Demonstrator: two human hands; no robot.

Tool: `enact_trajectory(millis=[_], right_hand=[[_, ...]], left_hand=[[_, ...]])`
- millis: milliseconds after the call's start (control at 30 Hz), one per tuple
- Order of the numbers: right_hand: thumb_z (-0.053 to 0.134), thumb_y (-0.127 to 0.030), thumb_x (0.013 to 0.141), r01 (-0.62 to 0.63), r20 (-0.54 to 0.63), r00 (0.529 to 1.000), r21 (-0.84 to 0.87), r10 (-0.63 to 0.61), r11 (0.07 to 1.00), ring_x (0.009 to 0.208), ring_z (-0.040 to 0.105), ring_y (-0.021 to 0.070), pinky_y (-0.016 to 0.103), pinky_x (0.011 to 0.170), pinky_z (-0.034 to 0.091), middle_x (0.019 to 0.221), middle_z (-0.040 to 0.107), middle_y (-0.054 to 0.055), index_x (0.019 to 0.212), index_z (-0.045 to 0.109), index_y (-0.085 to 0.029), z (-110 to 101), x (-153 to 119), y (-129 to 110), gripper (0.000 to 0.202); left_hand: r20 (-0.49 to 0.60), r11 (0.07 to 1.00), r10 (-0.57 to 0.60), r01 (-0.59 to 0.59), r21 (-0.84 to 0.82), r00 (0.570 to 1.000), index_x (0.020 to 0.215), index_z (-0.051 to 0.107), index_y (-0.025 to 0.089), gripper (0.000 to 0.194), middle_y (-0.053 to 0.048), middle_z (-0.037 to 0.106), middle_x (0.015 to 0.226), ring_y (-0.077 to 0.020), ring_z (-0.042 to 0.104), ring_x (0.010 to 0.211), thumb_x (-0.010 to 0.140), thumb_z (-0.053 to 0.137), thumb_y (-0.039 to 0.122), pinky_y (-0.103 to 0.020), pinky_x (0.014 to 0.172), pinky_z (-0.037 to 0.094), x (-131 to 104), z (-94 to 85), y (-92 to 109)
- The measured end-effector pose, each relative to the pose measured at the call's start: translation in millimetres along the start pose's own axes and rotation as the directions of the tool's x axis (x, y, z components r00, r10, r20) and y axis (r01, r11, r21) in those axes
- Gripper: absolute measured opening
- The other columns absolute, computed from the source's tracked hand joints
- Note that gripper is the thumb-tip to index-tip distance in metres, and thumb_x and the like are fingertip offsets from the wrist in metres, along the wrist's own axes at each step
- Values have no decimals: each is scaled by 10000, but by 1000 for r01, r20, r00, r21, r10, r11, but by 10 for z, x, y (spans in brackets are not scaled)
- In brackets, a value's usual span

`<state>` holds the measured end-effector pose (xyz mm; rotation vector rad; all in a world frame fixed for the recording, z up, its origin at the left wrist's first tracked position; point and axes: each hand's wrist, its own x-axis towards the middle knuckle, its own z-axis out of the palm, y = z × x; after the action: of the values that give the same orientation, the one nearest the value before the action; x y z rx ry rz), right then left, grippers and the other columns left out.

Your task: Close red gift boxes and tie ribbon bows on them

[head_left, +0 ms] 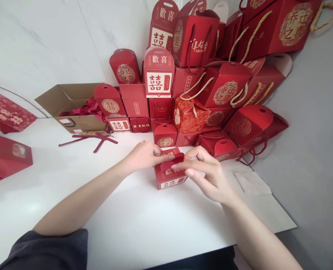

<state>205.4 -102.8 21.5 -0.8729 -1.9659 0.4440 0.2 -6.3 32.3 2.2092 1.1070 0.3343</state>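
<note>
A small red gift box [170,176] with a white panel on its front stands on the white table, in front of the stacked boxes. Across its top lies a dark red ribbon [168,165], partly hidden by my fingers. From the left, my left hand [146,154] reaches over the box top, its thumb and fingers closed on the ribbon. My right hand [207,172] is at the box's right side. Its index finger touches the ribbon near the middle of the top, while the thumb sits apart below it.
Red gift boxes [222,86], some with rope handles, are piled against the wall behind. An open cardboard box [84,122] holds red ribbons; loose ribbon strips [101,139] lie before it. More red boxes [8,153] stand at left. White paper [252,183] lies right, near the table edge.
</note>
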Motion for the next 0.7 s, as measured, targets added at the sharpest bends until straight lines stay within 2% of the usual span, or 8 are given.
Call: enact_trajectory(millis=[67, 167, 233, 367, 433, 533, 633, 700], right_hand=[[527, -293, 951, -71, -24, 997, -212, 67, 975, 808, 500, 177, 358, 744, 427, 822, 529, 54, 984, 752, -197, -73, 1, 31, 246], [535, -320, 945, -94, 21, 993, -419, 113, 903, 767, 482, 182, 361, 706, 417, 800, 547, 62, 904, 761, -198, -84, -6, 54, 260], [515, -326, 955, -91, 28, 992, -484, 120, 870, 825, 516, 199, 374, 733, 438, 903, 602, 85, 947, 754, -202, -58, -14, 55, 269], [471, -355, 972, -63, 78, 986, -632, 144, 773, 1089, 553, 273, 447, 883, 463, 1243, 611, 126, 1039, 726, -182, -21, -25, 59, 315], [444, -412, 976, -41, 146, 972, -670, 186, 741, 1252, 484, 314, 494, 989, 435, 1407, 513, 154, 1201, 658, -161, -20, -34, 74, 399], [378, -541, 965, -34, 243, 933, -675, 266, 737, 1405, 335, 341, 562, 1096, 347, 1560, 302, 169, 1451, 424, -189, -30, -58, 116, 601], [313, -617, 951, -83, 293, 885, -665, 362, 742, 1463, 227, 333, 583, 1137, 276, 1615, 144, 139, 1512, 298, -274, -52, -80, 159, 657], [289, -643, 943, -126, 316, 849, -657, 424, 743, 1479, 175, 326, 566, 1156, 248, 1624, 77, 133, 1526, 253, -290, -66, -87, 168, 682]], left_hand=[[2, 989, -56, 55, 137, 998, 440, 351, 143, 656, 35, 427, 476, -84, 394, 495, 776, 564, 664, -324, 795, 395, -17, 17, 49], [-15, 970, -78, 80, 231, 997, 449, 351, 141, 660, 47, 452, 478, -81, 412, 503, 777, 544, 681, -450, 1053, 265, -36, 22, 105], [-9, 967, -80, 80, 243, 997, 456, 355, 142, 654, 53, 460, 480, -81, 417, 505, 765, 554, 682, -499, 1105, 179, -43, 13, 121], [20, 967, -87, 80, 240, 996, 470, 366, 144, 642, 50, 498, 501, -108, 486, 554, 727, 600, 683, -536, 1114, 152, -41, -4, 111], [19, 966, -76, 69, 247, 997, 469, 370, 145, 645, 46, 508, 503, -123, 511, 585, 712, 610, 692, -546, 1115, 139, -36, -2, 96], [14, 960, -49, 43, 276, 999, 460, 356, 145, 661, 52, 484, 482, -120, 503, 583, 698, 611, 707, -547, 1116, 130, -34, 9, 81], [19, 953, -43, 36, 301, 999, 456, 341, 146, 665, 59, 464, 467, -106, 477, 553, 701, 602, 706, -543, 1118, 124, -43, 8, 86], [21, 950, -51, 42, 308, 999, 459, 336, 148, 659, 61, 463, 468, -96, 455, 527, 703, 595, 702, -549, 1116, 118, -53, -11, 94]])
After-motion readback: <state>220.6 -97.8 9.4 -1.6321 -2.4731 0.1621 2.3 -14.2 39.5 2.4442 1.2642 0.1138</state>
